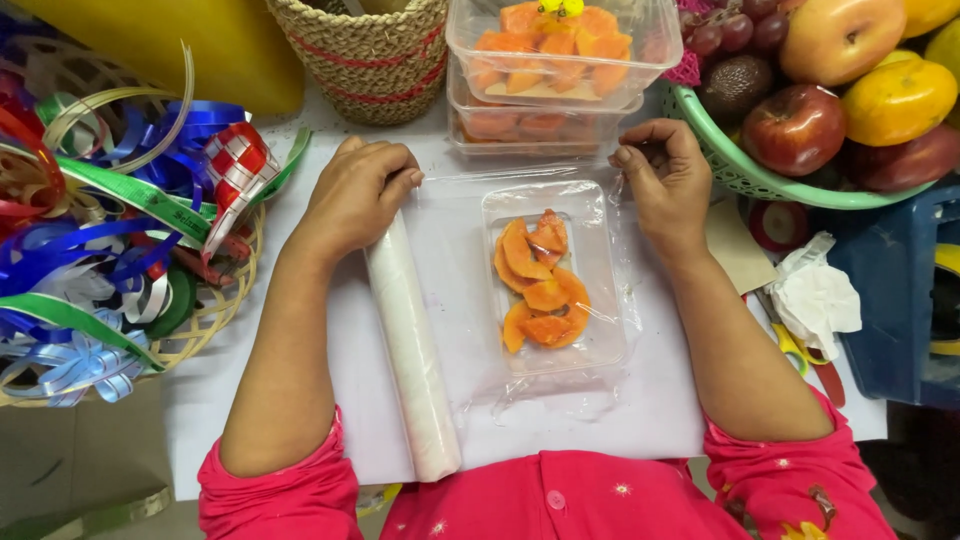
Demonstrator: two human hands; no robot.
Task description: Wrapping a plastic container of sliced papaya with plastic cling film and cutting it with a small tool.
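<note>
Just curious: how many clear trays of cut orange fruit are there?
3: one tray between the hands under film, and two stacked trays beyond it. Others may be hidden.

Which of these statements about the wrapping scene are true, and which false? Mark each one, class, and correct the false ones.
1. The left hand rests on the roll of cling film. True.
2. The tray under the film holds whole apples. False: it holds orange fruit slices.
3. The right hand pinches the film's edge beyond the tray. True.
4. The ribbons lie by the right hand. False: they are piled in a flat basket on the left.
5. Two more tubs of orange slices stand stacked behind the tray. True.
6. The green basket is empty. False: it is full of apples, oranges and grapes.
</note>
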